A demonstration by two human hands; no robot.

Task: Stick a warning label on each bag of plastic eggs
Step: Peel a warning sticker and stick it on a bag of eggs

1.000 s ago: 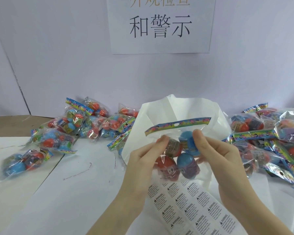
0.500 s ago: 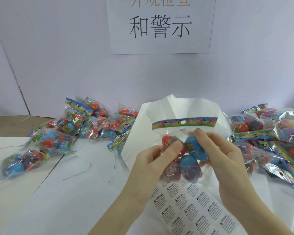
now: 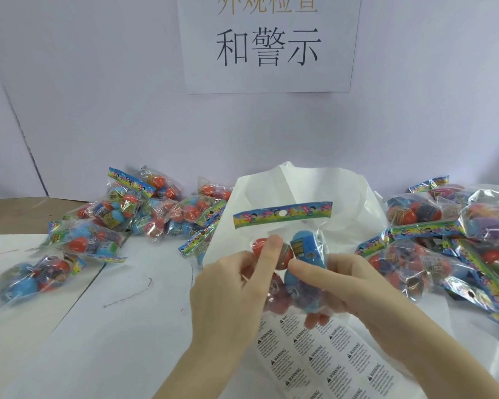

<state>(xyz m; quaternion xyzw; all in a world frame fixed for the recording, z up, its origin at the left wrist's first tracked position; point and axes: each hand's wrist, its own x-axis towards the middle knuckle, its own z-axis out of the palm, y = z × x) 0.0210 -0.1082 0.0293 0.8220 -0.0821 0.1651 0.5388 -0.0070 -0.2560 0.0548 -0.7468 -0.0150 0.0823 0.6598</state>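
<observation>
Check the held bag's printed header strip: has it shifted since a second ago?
Yes. The header strip has tilted from rising rightward to nearly level, and shifted slightly left against the white paper standing behind it.

Printed paper sign (image 3: 268, 44) on pale wall (image 3: 98, 96); white table (image 3: 84, 341).

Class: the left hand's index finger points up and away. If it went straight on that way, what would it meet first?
Probably the held bag's colourful header strip above the left hand's fingertip; depth is uncertain.

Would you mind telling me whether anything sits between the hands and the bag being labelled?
Nothing visible does: the left hand and right hand already hold the bag of eggs directly, above the label sheet.
</observation>
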